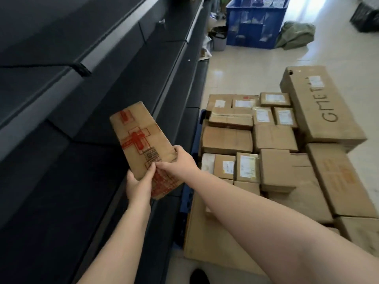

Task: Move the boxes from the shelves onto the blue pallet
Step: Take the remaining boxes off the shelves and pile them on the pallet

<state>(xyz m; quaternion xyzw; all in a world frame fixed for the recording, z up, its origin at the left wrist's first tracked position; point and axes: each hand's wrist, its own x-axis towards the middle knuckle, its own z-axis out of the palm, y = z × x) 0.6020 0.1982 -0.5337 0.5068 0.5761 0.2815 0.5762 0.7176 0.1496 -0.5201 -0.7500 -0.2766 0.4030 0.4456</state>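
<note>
I hold a flat brown cardboard box (139, 144) with red tape crossed over it, in front of the dark shelves (82, 99). My left hand (139, 184) grips its near lower edge, thumb on top. My right hand (181, 158) grips its right edge. To the right, the blue pallet (187, 196) shows only as a thin strip along its left side, hidden under several stacked cardboard boxes (272, 140). A long box marked with handwriting (320, 103) lies on top at the far right.
The dark shelves run along the whole left side. A large blue plastic crate (254, 23) stands on the tiled floor at the back, with a green bundle (295, 35) beside it and a small bin (219, 37) to its left. A flat cardboard sheet (205, 232) lies by the pallet.
</note>
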